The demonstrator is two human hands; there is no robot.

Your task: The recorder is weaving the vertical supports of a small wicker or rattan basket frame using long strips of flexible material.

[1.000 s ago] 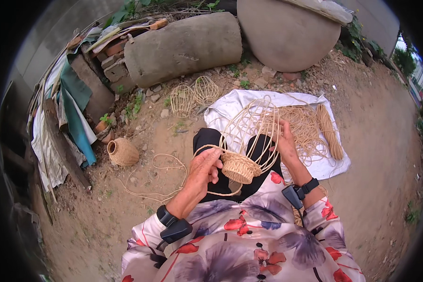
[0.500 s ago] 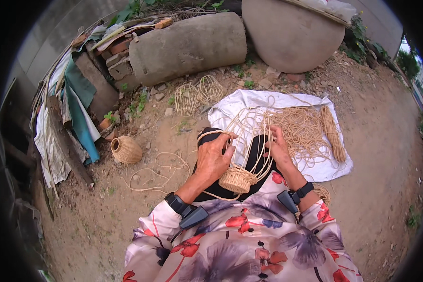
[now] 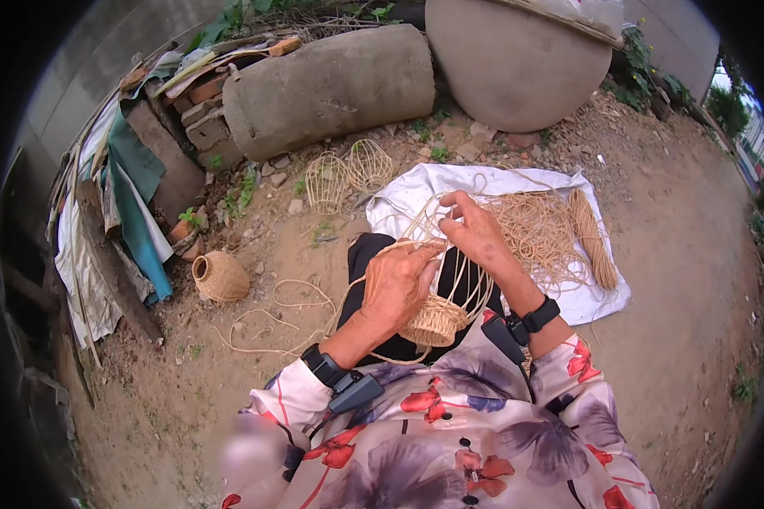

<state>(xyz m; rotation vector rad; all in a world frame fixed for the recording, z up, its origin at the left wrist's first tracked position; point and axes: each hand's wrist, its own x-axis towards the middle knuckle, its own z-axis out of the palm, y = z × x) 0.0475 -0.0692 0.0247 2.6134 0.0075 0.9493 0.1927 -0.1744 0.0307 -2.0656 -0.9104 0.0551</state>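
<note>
Item: half-woven basket (image 3: pixel 437 318), in the lap, near centre. Left hand (image 3: pixel 396 288) closed on its rim to steady it; right hand (image 3: pixel 475 233) pinches an upright cane strand for weaving. Far right: cane bundle (image 3: pixel 552 229) on white cloth (image 3: pixel 416 191), kept within reach. Left: finished small basket (image 3: pixel 220 276) set aside.

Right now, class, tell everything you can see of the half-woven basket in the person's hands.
The half-woven basket looks like pale cane. Its base is tightly woven into a small round cup, and bare ribs rise from it in open loops. It is held over the lap, tilted. The left hand grips its side, and the right hand pinches strands at the top.
</note>
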